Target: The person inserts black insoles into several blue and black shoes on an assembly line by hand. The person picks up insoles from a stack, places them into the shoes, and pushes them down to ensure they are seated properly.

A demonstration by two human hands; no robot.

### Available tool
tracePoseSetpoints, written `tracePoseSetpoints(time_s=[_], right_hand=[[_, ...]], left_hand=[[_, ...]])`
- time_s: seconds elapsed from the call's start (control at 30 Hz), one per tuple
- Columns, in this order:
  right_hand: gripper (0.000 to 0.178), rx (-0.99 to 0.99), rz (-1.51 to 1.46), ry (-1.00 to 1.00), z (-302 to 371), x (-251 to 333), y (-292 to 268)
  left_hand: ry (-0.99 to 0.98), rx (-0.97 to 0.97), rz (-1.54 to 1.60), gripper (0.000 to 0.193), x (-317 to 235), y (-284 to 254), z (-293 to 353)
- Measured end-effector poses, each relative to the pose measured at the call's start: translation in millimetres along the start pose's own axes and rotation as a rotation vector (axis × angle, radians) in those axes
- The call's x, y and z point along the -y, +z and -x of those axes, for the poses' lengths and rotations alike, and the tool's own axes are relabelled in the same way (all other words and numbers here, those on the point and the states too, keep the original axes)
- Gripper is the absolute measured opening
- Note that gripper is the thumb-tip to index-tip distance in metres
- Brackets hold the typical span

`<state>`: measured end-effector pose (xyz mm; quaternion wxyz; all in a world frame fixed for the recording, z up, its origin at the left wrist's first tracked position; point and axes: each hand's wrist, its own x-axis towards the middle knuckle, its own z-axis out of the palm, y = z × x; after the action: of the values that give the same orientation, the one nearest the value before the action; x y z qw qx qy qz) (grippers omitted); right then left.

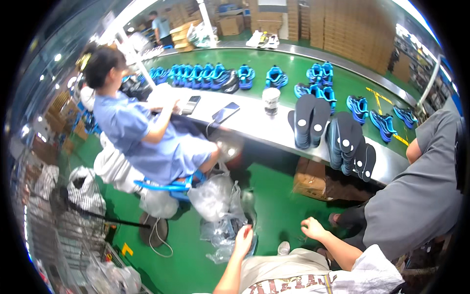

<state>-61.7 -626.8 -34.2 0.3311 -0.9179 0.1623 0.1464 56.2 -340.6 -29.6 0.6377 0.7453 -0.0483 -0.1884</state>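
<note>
My left hand point(243, 240) is raised in front of my lap, its fingers curled in; a reddish spot shows at its tip, and no held thing is visible. Apart from it, my right hand point(313, 229) hovers over the green floor, loosely closed with nothing seen in it. Nearest to my left hand are crumpled clear plastic bags point(223, 235) on the floor. Beyond my right hand, under the bench, stands a brown cardboard box point(309, 180). On the bench edge above it lean stacks of black insoles point(303, 117) with white round dots.
A metal bench point(249, 125) runs across, with a phone point(226, 112) and a white tub point(270, 101). Blue-black shoes point(276, 77) stand in rows on the green belt point(293, 63). A seated person point(129, 122) is at left, another person in grey point(416, 196) stands close at right.
</note>
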Motion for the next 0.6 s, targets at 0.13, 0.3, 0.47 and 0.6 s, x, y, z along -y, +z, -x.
tracePoseSetpoints(time_s=[0.13,0.3,0.47,0.6], right_hand=[[0.021,-0.599,-0.123,-0.208,-38,-10,-114],[0.025,-1.052,0.026,-0.323,-98,40,-265],[0.033,-1.096,0.047,-0.067,-120,39,-343],[0.034,-0.998,-0.012,0.194,-126,7,-347]], left_hand=[[0.828,0.390,-0.246,0.021,-238,83,-88],[1.659,0.424,-0.161,0.021,-419,126,-121],[1.779,0.551,-0.030,0.022,-483,160,-203],[1.486,1.069,-0.240,0.035,-481,185,-293]])
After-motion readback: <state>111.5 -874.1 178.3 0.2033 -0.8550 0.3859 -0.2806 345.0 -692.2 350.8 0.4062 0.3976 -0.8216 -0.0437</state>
